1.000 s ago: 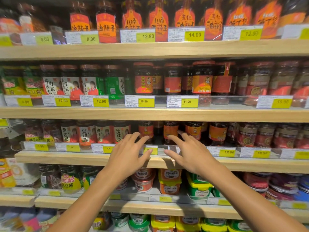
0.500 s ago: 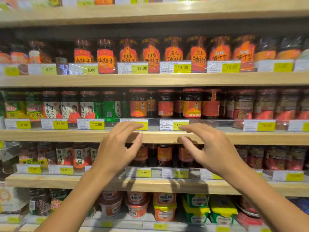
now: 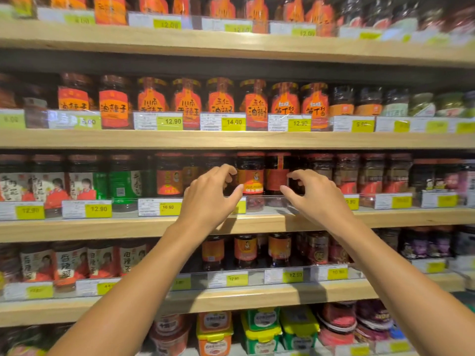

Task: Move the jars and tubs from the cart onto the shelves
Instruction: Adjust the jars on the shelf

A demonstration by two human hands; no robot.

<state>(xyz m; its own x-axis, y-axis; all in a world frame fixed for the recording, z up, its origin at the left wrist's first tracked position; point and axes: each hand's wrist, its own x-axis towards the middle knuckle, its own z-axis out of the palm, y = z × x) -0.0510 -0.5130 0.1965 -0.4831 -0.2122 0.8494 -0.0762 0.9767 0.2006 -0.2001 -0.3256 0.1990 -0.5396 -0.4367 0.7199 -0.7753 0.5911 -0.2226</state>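
Both my hands are raised in front of a wooden shelf (image 3: 102,228) packed with dark sauce jars. My left hand (image 3: 208,199) is open, fingers curled toward a red-lidded jar with an orange label (image 3: 250,176). My right hand (image 3: 312,199) is open too, fingertips close to the neighbouring jar with a red label (image 3: 276,173). Neither hand holds anything. Whether the fingertips touch the jars is unclear. The cart is out of view.
Shelves above and below carry more jars behind clear rails with yellow price tags (image 3: 173,122). Green and yellow-lidded tubs (image 3: 262,327) and orange tubs (image 3: 214,330) fill the bottom shelf. The edges of the view are blurred.
Both hands have risen from the lower jar shelf to the one above it, and the view has tilted upward. The fingers have curled in toward two jars.
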